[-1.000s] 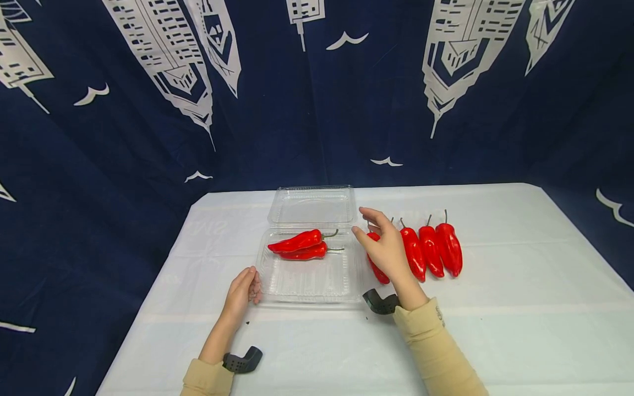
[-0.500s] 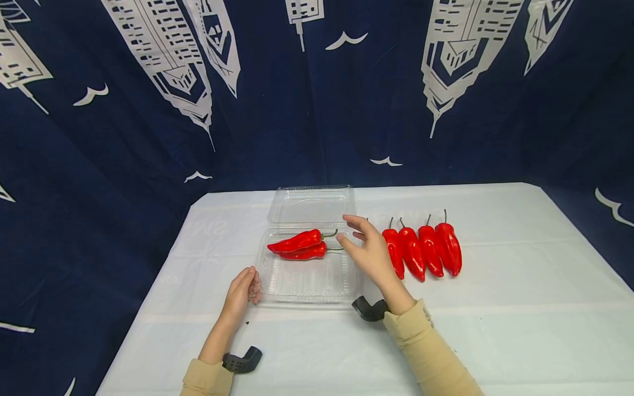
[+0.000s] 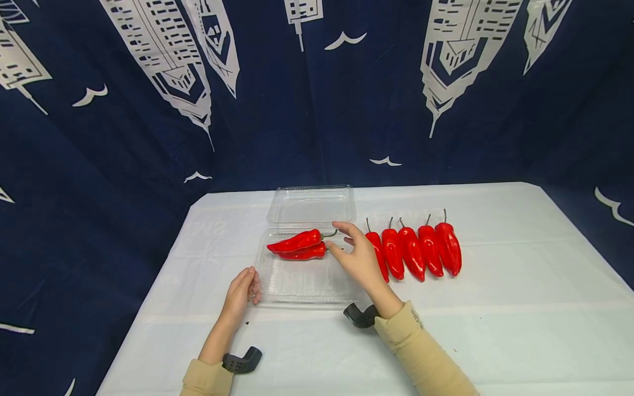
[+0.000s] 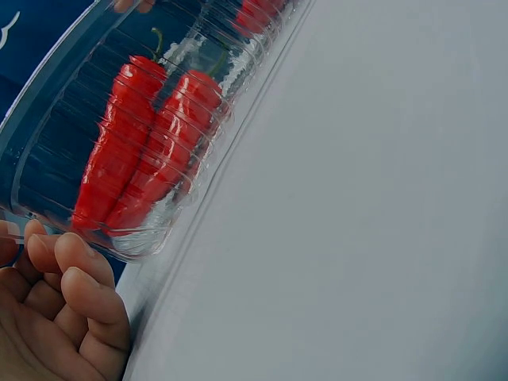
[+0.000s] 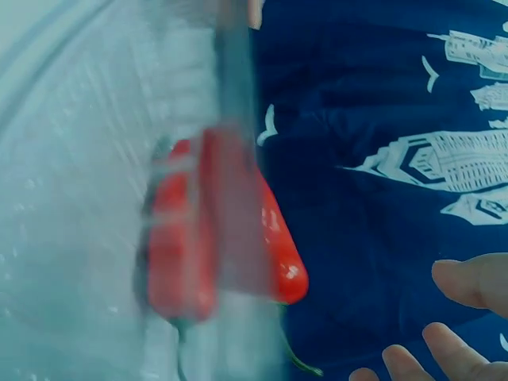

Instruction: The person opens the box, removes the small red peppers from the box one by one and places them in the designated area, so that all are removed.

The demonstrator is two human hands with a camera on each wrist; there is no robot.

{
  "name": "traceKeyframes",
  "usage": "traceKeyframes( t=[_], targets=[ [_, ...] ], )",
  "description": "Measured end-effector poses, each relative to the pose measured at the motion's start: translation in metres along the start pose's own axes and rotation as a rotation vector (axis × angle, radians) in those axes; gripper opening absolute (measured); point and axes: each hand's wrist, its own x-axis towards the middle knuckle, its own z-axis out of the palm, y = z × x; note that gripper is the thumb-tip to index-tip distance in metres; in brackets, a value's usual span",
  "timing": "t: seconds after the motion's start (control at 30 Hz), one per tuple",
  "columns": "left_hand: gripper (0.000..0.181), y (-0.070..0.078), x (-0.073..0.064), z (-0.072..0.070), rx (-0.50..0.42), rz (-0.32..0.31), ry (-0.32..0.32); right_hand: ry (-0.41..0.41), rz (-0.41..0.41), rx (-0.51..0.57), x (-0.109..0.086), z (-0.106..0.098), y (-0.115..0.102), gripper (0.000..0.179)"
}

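Nearest, the left hand [image 3: 240, 291] has curled fingers at the clear container's [image 3: 302, 286] left edge; whether they pinch its rim cannot be told. The right hand [image 3: 359, 261], thumb and forefinger spread and holding nothing, hovers over the container's right side, near the stems of two red peppers [image 3: 299, 241] lying inside. Five more peppers [image 3: 411, 253] line up rightward; the lid [image 3: 312, 206] lies behind.

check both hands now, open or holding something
Left hand: closed, holding the edge of the box.
Right hand: open, holding nothing, over the box.
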Motion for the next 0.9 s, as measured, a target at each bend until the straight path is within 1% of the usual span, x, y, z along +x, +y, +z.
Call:
traceKeyframes(
  t=[0.23, 0.47, 0.73, 0.9],
  targets=[
    [0.031, 0.0, 0.0, 0.0, -0.007, -0.004, -0.002, -0.01, 0.024, -0.012, -0.001, 0.009, 0.004, 0.043],
    [0.03, -0.001, 0.0, 0.0, -0.006, -0.003, 0.002, -0.032, 0.031, 0.006, 0.0, 0.013, 0.007, 0.041],
    [0.031, -0.001, 0.0, 0.0, -0.008, 0.005, 0.006, -0.082, 0.064, -0.066, -0.001, 0.019, 0.01, 0.046],
    [0.03, -0.001, 0.0, 0.0, -0.007, 0.005, 0.005, -0.104, 0.065, -0.072, -0.001, 0.02, 0.012, 0.048]
  ],
)
